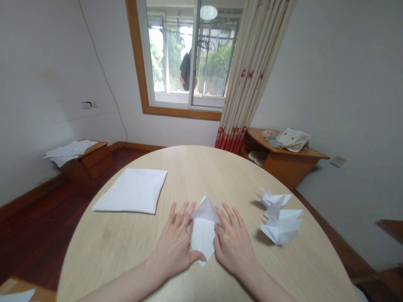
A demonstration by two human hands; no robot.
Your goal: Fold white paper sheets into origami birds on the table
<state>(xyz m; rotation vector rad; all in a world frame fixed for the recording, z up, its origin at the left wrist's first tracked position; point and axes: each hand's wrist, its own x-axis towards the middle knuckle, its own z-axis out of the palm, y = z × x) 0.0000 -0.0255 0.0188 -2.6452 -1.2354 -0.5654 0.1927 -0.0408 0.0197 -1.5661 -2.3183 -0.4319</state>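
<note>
A folded sheet of white paper (202, 235), diamond-shaped with a raised pointed flap at its far end, lies on the table before me. My left hand (178, 235) rests flat along its left edge, fingers stretched forward and thumb reaching across the near tip. On the opposite edge lies my right hand (233, 239), its outer fingers spread and its index finger and thumb touching the paper. Neither hand grips anything. Fingers cover parts of both side edges.
The round wooden table (195, 167) carries a stack of white paper (132, 191) at left and folded paper figures (281, 226) at right. Beyond it stand a low drawer cabinet (97, 161), a corner stand (283, 165) with a cloth bag (294, 139), and a curtain (252, 71).
</note>
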